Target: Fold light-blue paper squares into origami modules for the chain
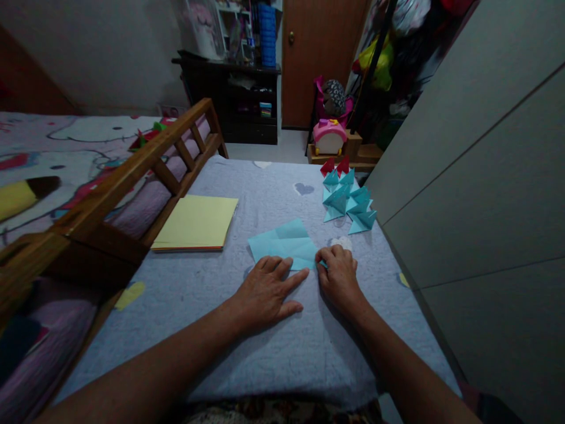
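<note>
A light blue sheet of origami paper [286, 240], partly folded and marked with creases, lies on the cloth-covered table in front of me. My left hand [272, 288] rests flat over its near edge, fingers spread. At the sheet's right corner, my right hand [339, 272] pinches the paper between thumb and fingertips. Part of that corner is hidden under the fingers. Beyond my right hand stand several folded blue paper pieces [344, 197], with red folded pieces [334, 167] behind them.
To the left lies a stack of square paper [198, 218], yellow on top. A wooden bed rail [145, 162] borders the table's left side. A pale cabinet [481, 194] stands close on the right. Farther back are a dark shelf [229, 126] and a brown door [324, 59].
</note>
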`<act>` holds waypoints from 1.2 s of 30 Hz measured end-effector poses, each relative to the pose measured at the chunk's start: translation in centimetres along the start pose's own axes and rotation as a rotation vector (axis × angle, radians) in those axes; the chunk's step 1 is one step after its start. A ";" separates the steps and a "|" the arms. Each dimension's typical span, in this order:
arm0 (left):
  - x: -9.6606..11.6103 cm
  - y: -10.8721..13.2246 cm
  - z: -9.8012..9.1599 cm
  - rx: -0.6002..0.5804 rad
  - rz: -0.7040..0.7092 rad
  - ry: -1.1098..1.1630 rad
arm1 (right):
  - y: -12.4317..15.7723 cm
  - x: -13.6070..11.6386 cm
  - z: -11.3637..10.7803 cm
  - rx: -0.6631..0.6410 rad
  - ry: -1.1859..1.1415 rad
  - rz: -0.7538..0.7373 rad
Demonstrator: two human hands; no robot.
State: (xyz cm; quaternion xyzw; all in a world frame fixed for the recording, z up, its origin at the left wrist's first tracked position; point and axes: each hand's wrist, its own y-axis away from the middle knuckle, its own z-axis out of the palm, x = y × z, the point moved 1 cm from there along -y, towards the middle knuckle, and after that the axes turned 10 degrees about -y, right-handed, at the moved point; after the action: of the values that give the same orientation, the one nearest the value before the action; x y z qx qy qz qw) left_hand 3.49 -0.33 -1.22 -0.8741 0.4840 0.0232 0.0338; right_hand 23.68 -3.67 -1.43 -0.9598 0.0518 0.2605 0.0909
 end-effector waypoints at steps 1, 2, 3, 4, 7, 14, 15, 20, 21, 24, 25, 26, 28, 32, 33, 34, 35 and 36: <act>0.0 0.0 -0.1 -0.001 0.001 0.001 | 0.0 0.1 0.1 0.002 -0.021 -0.012; 0.0 0.0 -0.1 -0.002 0.000 0.002 | 0.0 0.1 0.1 0.001 -0.037 -0.022; 0.0 0.0 -0.2 -0.003 -0.001 0.003 | 0.0 0.1 0.1 -0.001 -0.046 -0.028; 0.1 0.0 -0.2 -0.004 -0.002 0.003 | -0.1 0.1 0.0 -0.004 -0.050 -0.030; 0.1 0.0 -0.3 -0.011 -0.004 0.001 | -0.1 -0.2 -0.3 -0.024 -0.039 -0.025; 0.2 0.0 -0.2 0.004 -0.006 0.015 | 0.0 -0.6 -0.5 -0.057 -0.006 -0.034; 0.2 0.0 -0.2 0.004 -0.007 0.016 | 0.0 -0.6 -0.4 -0.061 0.002 -0.030; 0.2 0.0 0.0 0.012 -0.010 0.019 | -0.1 -0.5 -0.4 -0.079 0.027 -0.003; 0.2 0.1 0.0 0.011 -0.009 0.016 | -0.1 -0.4 -0.5 -0.078 0.031 0.004; 0.2 0.1 0.1 0.000 -0.007 0.010 | -0.2 0.0 -0.7 -0.076 0.047 0.025; 0.2 0.1 0.1 -0.002 -0.008 0.010 | -0.3 0.2 -0.7 -0.075 0.051 0.031; 0.2 0.1 0.1 -0.003 -0.010 0.011 | -0.3 0.3 -0.8 -0.073 0.054 0.035; 0.1 0.1 0.0 -0.005 -0.012 0.015 | -0.3 0.5 -0.9 -0.068 0.057 0.036; 0.1 0.1 0.0 -0.003 -0.008 0.020 | -0.1 0.8 -1.2 -0.042 0.054 0.032; 0.1 0.1 0.0 -0.001 -0.006 0.019 | -0.1 0.9 -1.2 -0.032 0.053 0.033; 0.1 0.1 0.0 0.002 -0.006 0.017 | -0.1 1.1 -1.3 -0.021 0.051 0.035; 0.1 0.1 0.0 0.005 -0.006 0.015 | -0.1 1.3 -1.3 -0.010 0.048 0.037; 0.1 0.1 0.0 0.008 -0.008 0.012 | -0.1 1.5 -1.3 0.002 0.045 0.041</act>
State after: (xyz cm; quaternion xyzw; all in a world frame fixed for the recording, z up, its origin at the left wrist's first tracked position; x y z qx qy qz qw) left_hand 3.44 -0.49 -1.23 -0.8759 0.4809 0.0158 0.0343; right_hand 25.65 -3.92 -1.08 -0.9641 0.0735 0.2405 0.0854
